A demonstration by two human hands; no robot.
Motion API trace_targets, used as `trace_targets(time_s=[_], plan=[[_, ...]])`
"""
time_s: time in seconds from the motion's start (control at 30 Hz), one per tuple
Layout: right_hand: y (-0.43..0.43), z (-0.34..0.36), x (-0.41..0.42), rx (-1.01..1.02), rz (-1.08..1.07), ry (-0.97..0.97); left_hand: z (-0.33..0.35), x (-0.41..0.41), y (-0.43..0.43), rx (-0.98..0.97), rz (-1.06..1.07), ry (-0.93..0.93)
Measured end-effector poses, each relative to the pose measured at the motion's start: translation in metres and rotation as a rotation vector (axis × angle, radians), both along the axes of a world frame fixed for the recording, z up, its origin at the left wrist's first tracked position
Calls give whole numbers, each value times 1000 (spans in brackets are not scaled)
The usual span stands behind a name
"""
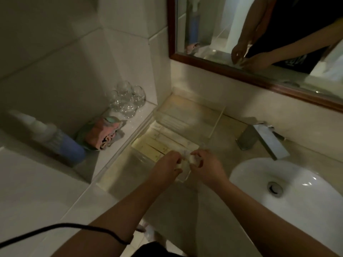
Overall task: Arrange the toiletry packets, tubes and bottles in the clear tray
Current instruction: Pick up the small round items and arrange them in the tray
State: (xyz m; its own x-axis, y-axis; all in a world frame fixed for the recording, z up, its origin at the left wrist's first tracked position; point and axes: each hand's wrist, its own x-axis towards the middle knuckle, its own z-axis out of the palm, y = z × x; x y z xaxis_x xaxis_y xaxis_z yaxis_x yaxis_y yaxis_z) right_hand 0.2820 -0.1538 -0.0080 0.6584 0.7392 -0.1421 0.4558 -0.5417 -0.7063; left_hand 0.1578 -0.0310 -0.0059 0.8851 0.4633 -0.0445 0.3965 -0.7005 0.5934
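Presently a small pale toiletry item (185, 161), too blurred to be named, is pinched between the left hand (165, 164) and right hand (206, 166) over the near corner of the clear tray (194, 113), just short of the packets (157, 145) laid crosswise beyond.

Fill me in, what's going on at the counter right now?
A person is working at a bathroom counter beside the sink. The left hand and right hand meet over the near corner of the clear tray, both pinching a small pale item too blurred to identify. A row of cream packets lies flat in the tray.
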Motion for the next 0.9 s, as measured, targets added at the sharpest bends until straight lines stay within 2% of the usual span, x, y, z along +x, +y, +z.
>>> trace_targets(time_s=[0.2, 0.43, 0.53, 0.7, 0.9], plan=[[12, -5, 12, -77, 17, -42, -14, 9, 1, -7, -165, 128], [23, -14, 17, -104, 50, -24, -18, 2, 6, -17, -220, 106], [24, -15, 19, -93, 41, -20, -19, -5, 3, -66, -169, 52], [21, -15, 20, -68, 55, -13, -16, -6, -5, -115, -84, 86], [19, -12, 24, -104, 135, -24, -12, 4, -6, -48, -111, 135]])
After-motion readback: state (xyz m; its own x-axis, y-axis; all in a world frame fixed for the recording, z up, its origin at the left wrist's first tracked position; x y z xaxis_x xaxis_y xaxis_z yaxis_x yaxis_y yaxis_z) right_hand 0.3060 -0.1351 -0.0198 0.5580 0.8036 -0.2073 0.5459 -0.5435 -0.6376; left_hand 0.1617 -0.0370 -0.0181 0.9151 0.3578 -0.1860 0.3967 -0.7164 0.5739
